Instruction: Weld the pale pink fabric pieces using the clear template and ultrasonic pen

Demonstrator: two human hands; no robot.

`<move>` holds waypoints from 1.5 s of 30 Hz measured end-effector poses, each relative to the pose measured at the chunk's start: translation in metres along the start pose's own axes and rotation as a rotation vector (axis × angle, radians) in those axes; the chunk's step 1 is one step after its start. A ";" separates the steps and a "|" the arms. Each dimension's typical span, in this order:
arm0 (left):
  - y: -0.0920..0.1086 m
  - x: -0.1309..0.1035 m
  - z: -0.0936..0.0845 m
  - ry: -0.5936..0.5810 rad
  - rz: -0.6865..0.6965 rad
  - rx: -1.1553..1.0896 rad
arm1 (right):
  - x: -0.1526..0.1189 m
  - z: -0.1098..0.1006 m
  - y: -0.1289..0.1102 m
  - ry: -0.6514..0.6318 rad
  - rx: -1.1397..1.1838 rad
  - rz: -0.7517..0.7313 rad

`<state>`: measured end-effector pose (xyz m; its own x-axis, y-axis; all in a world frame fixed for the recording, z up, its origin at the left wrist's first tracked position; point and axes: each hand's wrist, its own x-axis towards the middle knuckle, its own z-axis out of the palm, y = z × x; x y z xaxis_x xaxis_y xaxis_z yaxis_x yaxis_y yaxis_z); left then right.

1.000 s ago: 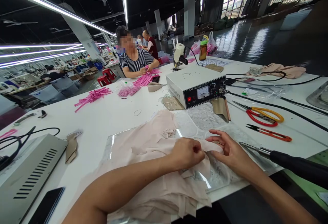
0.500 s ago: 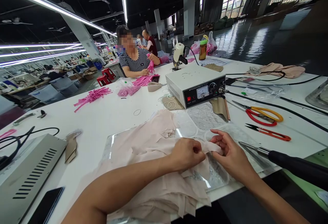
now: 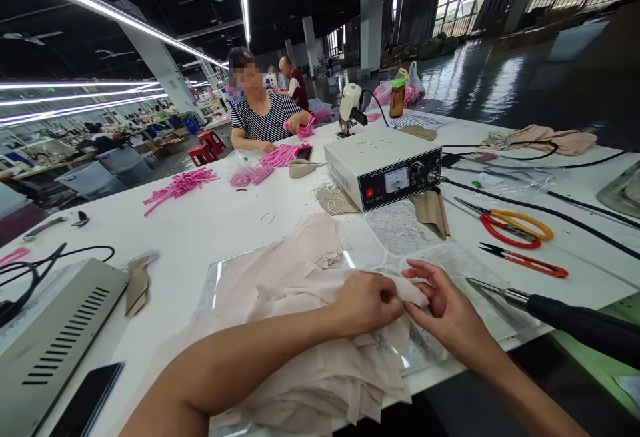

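A heap of pale beige fabric pieces (image 3: 300, 283) lies over a clear sheet (image 3: 360, 250) on the white table. My left hand (image 3: 367, 300) is closed on a strip of this fabric (image 3: 413, 290), its fingers curled downward. At the strip's right end my right hand (image 3: 445, 307) has thumb and fingers around the cloth, thumb below and index finger raised over it. Part of the strip is hidden behind the fingers. Just right of that hand lies a pointed metal tool with a black handle (image 3: 545, 305).
A white control box (image 3: 383, 167) stands behind the hands. Scissors (image 3: 510, 223) and red thread snips (image 3: 525, 260) lie to the right. A grey vented box (image 3: 65, 337) and a phone (image 3: 90, 400) are at left. Across the table, a person in stripes (image 3: 265, 117) handles pink strips (image 3: 285, 155).
My right hand has shifted slightly left along the strip, nearer my left hand. My left hand has barely moved. The person opposite has lowered the pink strips.
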<state>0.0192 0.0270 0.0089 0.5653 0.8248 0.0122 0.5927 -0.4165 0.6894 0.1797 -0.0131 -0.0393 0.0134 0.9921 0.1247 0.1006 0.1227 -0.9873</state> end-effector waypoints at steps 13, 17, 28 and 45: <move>0.002 0.000 0.001 -0.027 -0.027 -0.003 | -0.003 0.002 0.004 0.214 -0.541 -0.244; 0.002 -0.001 0.001 -0.043 -0.032 0.037 | -0.002 -0.001 0.002 0.234 -0.530 -0.176; 0.001 -0.001 0.000 -0.043 -0.045 0.029 | 0.001 -0.012 -0.004 0.207 -0.597 -0.096; -0.011 0.000 0.000 -0.205 0.289 0.298 | 0.002 -0.059 0.021 0.340 -0.953 -0.479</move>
<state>0.0127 0.0319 0.0016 0.8156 0.5786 0.0095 0.5163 -0.7350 0.4396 0.2409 -0.0102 -0.0543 0.0255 0.7712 0.6361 0.8875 0.2754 -0.3694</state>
